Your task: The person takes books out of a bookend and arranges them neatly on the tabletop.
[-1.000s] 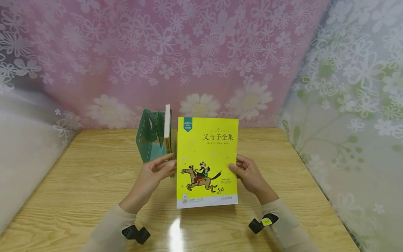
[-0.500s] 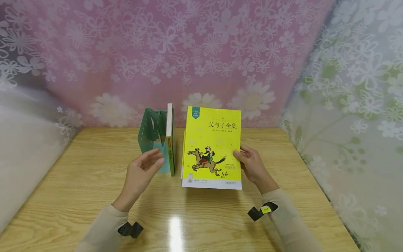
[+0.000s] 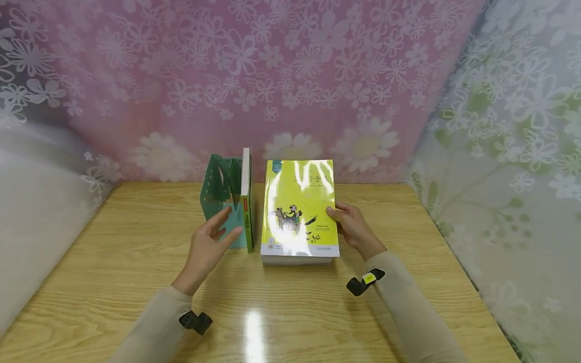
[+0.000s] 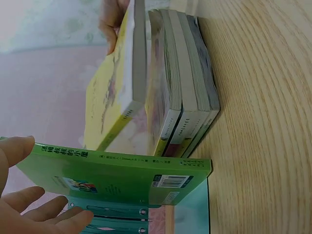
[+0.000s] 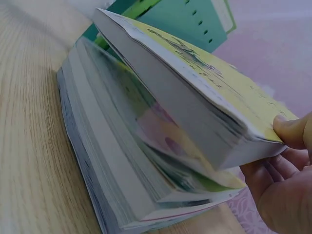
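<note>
My right hand (image 3: 358,229) grips the right edge of a thick yellow book (image 3: 301,201), thumb on the cover and fingers beneath. In the right wrist view this book tilts over a stack of books (image 5: 112,131), its held edge raised above them. My left hand (image 3: 210,247) has its fingers spread and holds nothing, in front of a teal bookend (image 3: 211,184). A green book (image 3: 248,217) stands upright at the bookend's right side. In the left wrist view, the left thumb overlaps the end of the green book's spine.
The light wooden table (image 3: 136,262) carries the bookend and the stack. A pink floral cloth (image 3: 204,75) hangs behind it, and a pale floral one (image 3: 508,151) on the right. Each sleeve bears a black wrist camera.
The yellow book has come down from upright and tilted back over the stack, still in my right hand. My left hand has left the book's left edge and moved left, fingers spreading.
</note>
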`<state>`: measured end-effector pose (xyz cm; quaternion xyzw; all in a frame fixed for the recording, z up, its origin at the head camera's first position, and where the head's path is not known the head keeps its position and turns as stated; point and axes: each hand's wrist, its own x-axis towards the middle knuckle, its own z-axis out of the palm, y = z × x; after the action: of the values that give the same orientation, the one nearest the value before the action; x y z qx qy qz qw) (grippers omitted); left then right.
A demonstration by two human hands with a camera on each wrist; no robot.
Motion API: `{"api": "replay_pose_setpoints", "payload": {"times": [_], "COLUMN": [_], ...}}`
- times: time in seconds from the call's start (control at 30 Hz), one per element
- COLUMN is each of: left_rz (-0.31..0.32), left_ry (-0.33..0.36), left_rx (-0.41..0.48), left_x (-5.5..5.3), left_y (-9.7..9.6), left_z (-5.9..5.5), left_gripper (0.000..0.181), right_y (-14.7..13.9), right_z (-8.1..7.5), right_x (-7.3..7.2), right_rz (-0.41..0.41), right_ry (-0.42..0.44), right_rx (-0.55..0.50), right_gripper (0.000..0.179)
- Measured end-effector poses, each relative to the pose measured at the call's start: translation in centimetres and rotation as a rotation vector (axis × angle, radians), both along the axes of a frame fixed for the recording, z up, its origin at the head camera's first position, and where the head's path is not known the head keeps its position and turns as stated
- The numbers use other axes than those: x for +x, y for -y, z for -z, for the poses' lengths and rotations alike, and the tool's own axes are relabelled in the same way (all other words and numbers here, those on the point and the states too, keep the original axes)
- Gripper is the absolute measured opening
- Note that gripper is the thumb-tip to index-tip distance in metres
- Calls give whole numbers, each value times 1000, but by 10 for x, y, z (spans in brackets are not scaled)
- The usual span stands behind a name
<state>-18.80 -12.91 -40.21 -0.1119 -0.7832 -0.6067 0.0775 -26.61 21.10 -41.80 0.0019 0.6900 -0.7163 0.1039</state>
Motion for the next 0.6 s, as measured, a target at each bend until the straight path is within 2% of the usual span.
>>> {"api": "replay_pose_setpoints", "payload": {"times": [0.2,0.6], "left_rz": [7,4], "left_ry": [46,58], "left_rx": [-5,-12], "left_x": [-5,-11], "left_y": [-4,-13], "left_z": [1,2], "left_gripper": [67,70], "right_y": [-1,1], "right_z": [8,22], "right_x": [-9,-19], "right_rz": [-17,-12], "right_ry": [28,89], "right_rx": [16,62], "right_gripper": [48,45]}}
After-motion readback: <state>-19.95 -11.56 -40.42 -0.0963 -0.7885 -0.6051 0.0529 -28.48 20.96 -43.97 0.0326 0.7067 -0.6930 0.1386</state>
